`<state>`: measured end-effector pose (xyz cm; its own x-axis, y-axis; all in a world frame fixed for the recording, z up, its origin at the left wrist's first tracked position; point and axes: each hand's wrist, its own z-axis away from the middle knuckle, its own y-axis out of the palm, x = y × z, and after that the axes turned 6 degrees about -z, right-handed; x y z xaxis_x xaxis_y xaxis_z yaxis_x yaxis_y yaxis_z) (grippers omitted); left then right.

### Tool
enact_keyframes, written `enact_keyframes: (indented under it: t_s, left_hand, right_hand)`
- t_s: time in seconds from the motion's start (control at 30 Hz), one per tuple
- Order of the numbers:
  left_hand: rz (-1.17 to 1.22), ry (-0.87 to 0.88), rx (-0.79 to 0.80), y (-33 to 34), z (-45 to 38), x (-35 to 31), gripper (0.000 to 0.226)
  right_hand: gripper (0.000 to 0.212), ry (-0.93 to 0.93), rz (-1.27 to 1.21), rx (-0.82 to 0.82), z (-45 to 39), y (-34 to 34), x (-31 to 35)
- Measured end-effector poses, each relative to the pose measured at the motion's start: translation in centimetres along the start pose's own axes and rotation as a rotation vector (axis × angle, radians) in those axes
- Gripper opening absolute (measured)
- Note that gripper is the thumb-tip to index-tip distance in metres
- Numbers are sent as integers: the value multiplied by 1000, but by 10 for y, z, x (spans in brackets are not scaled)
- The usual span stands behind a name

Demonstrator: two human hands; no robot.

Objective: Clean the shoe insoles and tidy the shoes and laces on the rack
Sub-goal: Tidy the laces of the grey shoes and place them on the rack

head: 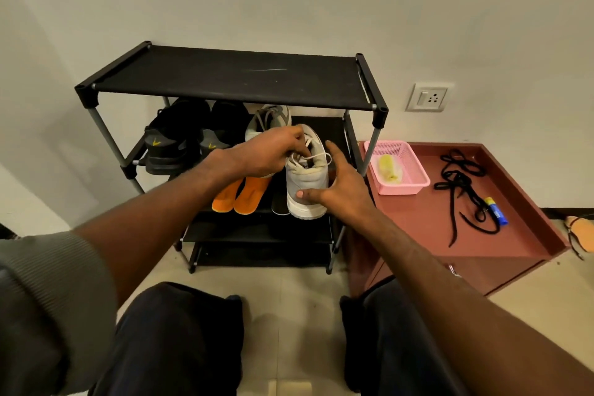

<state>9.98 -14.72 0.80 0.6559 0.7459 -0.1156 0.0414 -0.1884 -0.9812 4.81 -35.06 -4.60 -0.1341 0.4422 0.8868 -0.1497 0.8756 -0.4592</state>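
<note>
At the bottom of the frame the person's knees straddle a strip of tiled floor, and both forearms reach up toward the centre. The right hand (337,185) cups the heel and far side of a pale grey sneaker (307,185), thumb across the heel and fingers spread loosely along its side, probably to steady it. The left hand (270,151) comes over the shoe's mouth and pinches its off-white lace (316,156), apparently tucking or tightening it. The sneaker stands heel toward the camera at centre frame, on a middle shelf of the black shoe rack (225,74); its upper looks dingy and the lace loops loosely. Just left lie two orange insoles (242,193), with black shoes (180,138) behind. At centre right, a loose black lace (463,183) lies tangled on the maroon cabinet (427,228) beside a pink basket (401,167).
</note>
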Motion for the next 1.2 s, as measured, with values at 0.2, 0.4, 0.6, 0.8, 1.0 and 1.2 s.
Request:
enact_keyframes:
  t_s: [0.2,0.4,0.6,0.8,1.0,1.2]
  left_hand:
    - [153,-123,-164,10,9,-11,36]
    - [511,-350,-513,36,28,-26,19]
    - [620,-334,-593,81,48,-40,22]
    - [475,-245,-489,98,54,-28,45]
    - [488,-250,-529,103,54,-26,40]
    - [502,-236,-533,102,55,-24,32]
  right_hand:
    - [92,-82,147,-57,0,3,-3]
    - [103,-168,127,-188,-3,6,5]
    - [71,-262,187,-217,2,9,-9]
    - [64,-320,402,-60,-12,3,-15]
    - [88,-312,380,-11,-24,-1,-6]
    - [86,-275,612,95,-24,-3,-8]
